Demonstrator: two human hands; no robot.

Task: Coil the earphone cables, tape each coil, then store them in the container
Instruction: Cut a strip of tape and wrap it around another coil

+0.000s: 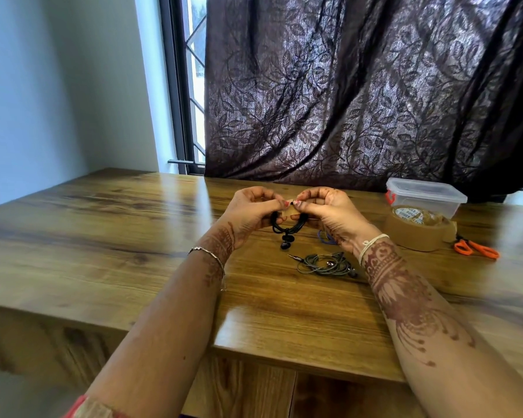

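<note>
A black earphone coil (288, 227) hangs above the wooden table (118, 230), held between both hands. My left hand (248, 212) grips its left side and my right hand (323, 212) pinches its right side. A strip of brown tape (290, 213) lies across the coil's top between my fingertips. The black earbuds dangle below the coil. A grey earphone cable (326, 263) lies loosely coiled on the table below my right wrist. A purple cable (326, 238) peeks out from under my right hand. A clear plastic container (424, 196) with its lid on stands at the back right.
A roll of brown packing tape (417, 229) sits in front of the container. Orange-handled scissors (476, 248) lie to its right. A dark patterned curtain (360, 86) hangs behind the table, with a window at its left.
</note>
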